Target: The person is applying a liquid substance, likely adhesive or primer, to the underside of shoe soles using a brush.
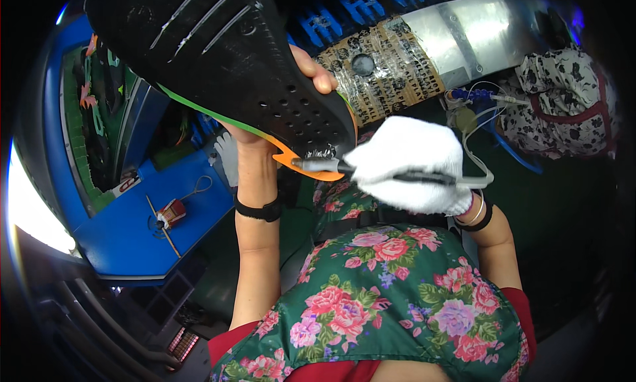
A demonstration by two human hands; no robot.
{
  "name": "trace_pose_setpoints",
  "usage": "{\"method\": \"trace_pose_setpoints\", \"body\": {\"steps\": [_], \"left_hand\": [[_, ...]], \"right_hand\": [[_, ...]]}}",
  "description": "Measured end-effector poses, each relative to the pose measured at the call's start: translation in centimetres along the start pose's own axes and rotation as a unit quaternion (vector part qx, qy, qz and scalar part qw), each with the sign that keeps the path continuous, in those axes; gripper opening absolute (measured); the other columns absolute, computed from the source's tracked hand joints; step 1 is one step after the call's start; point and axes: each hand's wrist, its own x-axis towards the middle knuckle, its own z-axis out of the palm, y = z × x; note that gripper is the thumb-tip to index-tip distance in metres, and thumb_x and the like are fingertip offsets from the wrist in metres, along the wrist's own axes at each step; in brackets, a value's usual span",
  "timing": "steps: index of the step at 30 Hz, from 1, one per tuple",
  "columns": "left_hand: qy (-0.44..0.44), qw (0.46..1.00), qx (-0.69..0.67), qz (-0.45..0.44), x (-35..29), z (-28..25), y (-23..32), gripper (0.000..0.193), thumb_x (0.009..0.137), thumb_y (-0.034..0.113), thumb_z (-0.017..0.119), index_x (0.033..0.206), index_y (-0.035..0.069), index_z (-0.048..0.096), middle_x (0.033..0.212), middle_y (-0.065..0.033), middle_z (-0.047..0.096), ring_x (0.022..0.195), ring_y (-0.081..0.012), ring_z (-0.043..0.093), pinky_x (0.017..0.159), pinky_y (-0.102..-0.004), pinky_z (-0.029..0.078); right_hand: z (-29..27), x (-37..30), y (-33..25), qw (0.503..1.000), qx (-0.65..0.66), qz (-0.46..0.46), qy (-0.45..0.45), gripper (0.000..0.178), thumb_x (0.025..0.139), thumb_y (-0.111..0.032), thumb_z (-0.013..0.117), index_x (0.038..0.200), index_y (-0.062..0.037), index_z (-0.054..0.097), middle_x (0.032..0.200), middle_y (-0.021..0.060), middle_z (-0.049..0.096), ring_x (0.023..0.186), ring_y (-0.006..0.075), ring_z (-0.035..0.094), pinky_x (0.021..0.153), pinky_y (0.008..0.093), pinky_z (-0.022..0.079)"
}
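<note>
My bare left hand (311,69) is wrapped round a large black sole-shaped moulded piece (225,64). It is tilted up before me, with long slots at its broad part and rows of small holes lower down. A green and orange edging (308,168) runs along its lower side. My right hand (411,160), in a white knitted glove, grips a pen-shaped tool (318,164) with a metal front end and a pale cord at its back. The tool's tip lies at the orange edge; whether it touches is hard to tell. My left palm is hidden behind the black piece.
Ahead, a curved metal surface (457,34) is partly covered with taped cardboard (391,70). A blue table (126,249) at left bears a small red item (173,213) and a thin stick. Patterned cloth (563,104) lies at right, near a pale hose (474,147).
</note>
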Motion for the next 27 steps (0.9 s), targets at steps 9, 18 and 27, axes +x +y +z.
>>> {"method": "trace_pose_setpoints", "body": {"steps": [9, 18, 27], "left_hand": [[0.064, 0.998, 0.004, -0.024, -0.4, 1.1, 0.5, 0.102, 0.099, 0.087, 0.052, 0.131, -0.009, 0.064, 0.115, -0.0227, 0.069, 0.109, -0.0386, 0.073, 0.103, -0.0547, 0.057], [0.026, 0.997, 0.067, -0.041, -0.5, -1.2, 0.3, 0.122, 0.089, 0.102, 0.041, 0.139, -0.008, 0.059, 0.116, -0.0254, 0.069, 0.108, -0.0396, 0.072, 0.100, -0.0543, 0.060], [0.118, 0.983, -0.034, -0.135, -0.8, 1.5, 0.6, 0.138, 0.083, 0.108, 0.020, 0.159, -0.003, 0.049, 0.132, -0.0273, 0.071, 0.112, -0.0415, 0.077, 0.093, -0.0550, 0.067]], "right_hand": [[0.8, 0.1, -0.7, 0.998, -0.059, 0.007, 0.003, 0.021, 0.079, -0.001, 0.091, 0.099, -0.0048, 0.085, 0.101, 0.0131, 0.084, 0.086, 0.0273, 0.080, 0.077, 0.0367, 0.063], [-0.4, 0.5, -0.1, 0.993, -0.109, -0.045, -0.020, 0.028, 0.080, 0.000, 0.090, 0.106, -0.0065, 0.085, 0.107, 0.0149, 0.084, 0.090, 0.0292, 0.080, 0.082, 0.0387, 0.063], [-0.6, 0.7, 0.2, 0.996, -0.018, -0.017, -0.086, 0.025, 0.080, 0.000, 0.090, 0.104, -0.0065, 0.085, 0.107, 0.0137, 0.084, 0.090, 0.0279, 0.079, 0.080, 0.0382, 0.062]]}}
